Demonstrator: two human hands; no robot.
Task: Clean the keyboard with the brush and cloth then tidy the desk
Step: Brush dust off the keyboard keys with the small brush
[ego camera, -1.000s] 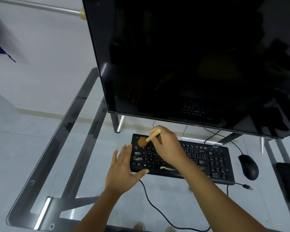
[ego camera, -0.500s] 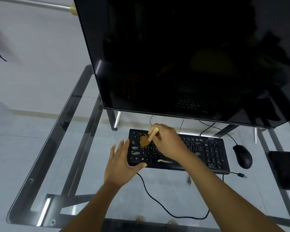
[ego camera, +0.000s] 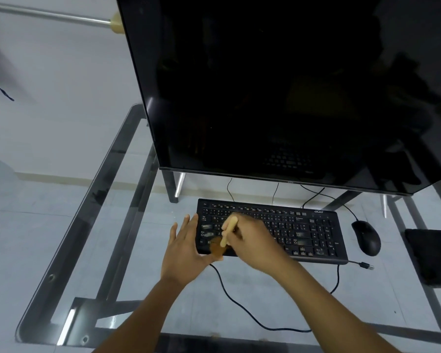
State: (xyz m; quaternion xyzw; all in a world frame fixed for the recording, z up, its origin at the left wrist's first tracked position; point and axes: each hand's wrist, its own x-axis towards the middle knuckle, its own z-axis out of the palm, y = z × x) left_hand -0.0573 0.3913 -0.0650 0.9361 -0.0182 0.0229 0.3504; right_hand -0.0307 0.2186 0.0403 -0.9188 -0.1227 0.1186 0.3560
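You were in the brushing step, working the lower left corner of the keyboard point(ego camera: 273, 231), which lay on the glass tabletop point(ego camera: 265, 296) at the middle of the frame, below the dark monitor point(ego camera: 278, 93). Your right hand point(ego camera: 252, 244) was curled round the pale handle of the brush point(ego camera: 225, 235), its grip closed on that handle, with the brown bristles pointing down toward the keyboard's front left edge. Your left hand point(ego camera: 186, 250) lay flat and spread, fingers straight, bracing the keyboard's left end and holding nothing.

To do this well, you needed that flat hand kept firm on the keyboard, since it looked light and a sweep could have slid it on the glass. Short strokes running off the front edge would have carried dust out of the rows rather than back between the keys. Most keys to the right looked unbrushed, I judged, so the work was early.

The black mouse point(ego camera: 366, 238) sat at the right of the frame, and a dark flat thing at the far right edge may have been the cloth; I could not tell. The loose cable point(ego camera: 229, 296) lay just below your hands and could have snagged a wrist.
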